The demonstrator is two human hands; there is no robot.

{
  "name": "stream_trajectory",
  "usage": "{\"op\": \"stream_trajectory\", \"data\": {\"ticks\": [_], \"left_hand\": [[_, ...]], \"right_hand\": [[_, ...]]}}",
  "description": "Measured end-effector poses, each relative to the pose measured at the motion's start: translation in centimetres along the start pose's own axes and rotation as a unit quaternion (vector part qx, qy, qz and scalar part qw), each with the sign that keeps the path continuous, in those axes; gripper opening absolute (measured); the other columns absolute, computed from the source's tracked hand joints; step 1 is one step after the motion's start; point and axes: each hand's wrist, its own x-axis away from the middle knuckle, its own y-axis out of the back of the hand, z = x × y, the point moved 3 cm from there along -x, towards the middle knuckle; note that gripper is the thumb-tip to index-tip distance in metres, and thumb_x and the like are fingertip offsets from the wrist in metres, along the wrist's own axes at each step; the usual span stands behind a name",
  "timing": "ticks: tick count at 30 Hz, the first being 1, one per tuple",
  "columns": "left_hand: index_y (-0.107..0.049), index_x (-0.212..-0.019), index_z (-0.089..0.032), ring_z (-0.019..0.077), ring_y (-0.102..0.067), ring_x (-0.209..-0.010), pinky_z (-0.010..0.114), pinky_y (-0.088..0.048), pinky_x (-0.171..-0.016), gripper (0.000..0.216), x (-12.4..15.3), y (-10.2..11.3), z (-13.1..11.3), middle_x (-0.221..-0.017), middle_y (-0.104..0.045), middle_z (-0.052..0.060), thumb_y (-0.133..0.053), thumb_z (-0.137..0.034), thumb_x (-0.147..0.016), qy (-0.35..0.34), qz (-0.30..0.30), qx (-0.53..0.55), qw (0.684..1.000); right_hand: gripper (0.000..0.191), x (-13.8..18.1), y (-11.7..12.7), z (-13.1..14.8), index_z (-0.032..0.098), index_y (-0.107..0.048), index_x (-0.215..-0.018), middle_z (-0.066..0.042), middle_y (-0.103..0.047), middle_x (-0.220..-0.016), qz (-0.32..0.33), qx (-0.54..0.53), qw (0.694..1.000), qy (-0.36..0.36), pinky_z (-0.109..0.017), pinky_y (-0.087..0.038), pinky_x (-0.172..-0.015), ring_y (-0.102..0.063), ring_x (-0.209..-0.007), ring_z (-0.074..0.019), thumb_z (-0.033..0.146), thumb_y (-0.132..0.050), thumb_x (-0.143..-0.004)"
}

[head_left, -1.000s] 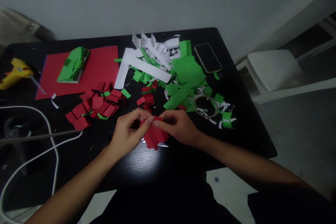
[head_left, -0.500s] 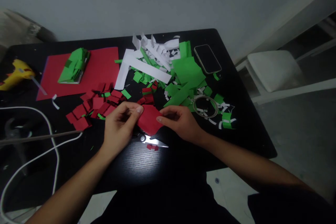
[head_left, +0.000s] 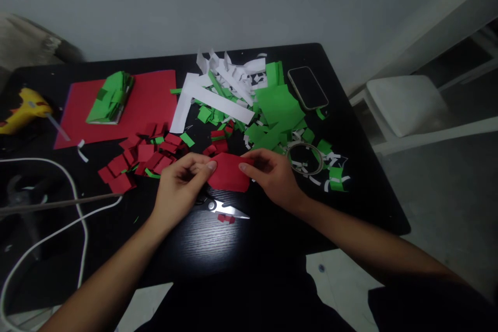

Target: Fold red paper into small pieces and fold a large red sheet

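Scissors (head_left: 223, 208) lay just below the hands, tips rightward. Left hand (head_left: 179, 187) and right hand (head_left: 274, 177) pinched a red paper piece (head_left: 229, 173) between them, long axis left-right. Beyond: red squares (head_left: 136, 161), green scraps (head_left: 272, 114), tape ring (head_left: 305, 157).

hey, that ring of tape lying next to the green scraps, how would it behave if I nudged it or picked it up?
The tape ring lies flat on the black table, so a nudge would probably slide it, not roll it. It looks thin and hollow, likely light. White paper bits lie inside it and on it; they would likely scatter or cling.
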Motion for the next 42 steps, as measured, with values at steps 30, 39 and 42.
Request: {"op": "stream_trajectory", "data": {"ticks": [30, 39, 42], "left_hand": [[-0.075, -0.085, -0.018, 0.0119, -0.057, -0.062, 0.023, -0.046, -0.058, 0.023, -0.29, 0.48, 0.46, -0.068, -0.068, 0.0, -0.078, -0.04, -0.079, 0.005, -0.05, 0.019, 0.999], [-0.071, -0.093, -0.017, 0.0116, -0.062, -0.056, 0.022, -0.049, -0.058, 0.021, -0.18, 0.01, 0.57, -0.063, -0.068, -0.002, -0.072, -0.037, -0.087, 0.03, 0.008, 0.044, 0.999], [-0.069, -0.082, -0.017, 0.0118, -0.063, -0.056, 0.021, -0.05, -0.059, 0.021, -0.13, -0.12, 0.56, -0.062, -0.068, 0.0, -0.069, -0.036, -0.089, 0.04, 0.045, 0.029, 0.998]], "right_hand": [[0.033, 0.19, -0.29, -0.03, 0.019, -0.078, -0.087, -0.005, -0.08, -0.09, 0.04, -0.027, 0.997, -0.058, -0.034, -0.061, -0.079, -0.075, -0.082, -0.0201, 0.044, -0.088, -0.068], [0.037, 0.03, -0.04, 0.01, 0.017, -0.077, -0.087, -0.007, -0.08, -0.089, 0.018, -0.004, 0.999, -0.044, -0.034, -0.06, -0.076, -0.074, -0.081, -0.0212, 0.048, -0.087, -0.068], [0.037, -0.06, 0.1, 0.14, 0.017, -0.076, -0.084, -0.006, -0.079, -0.086, 0.004, 0.001, 0.999, -0.036, -0.033, -0.06, -0.075, -0.074, -0.08, -0.021, 0.049, -0.087, -0.068]]}}
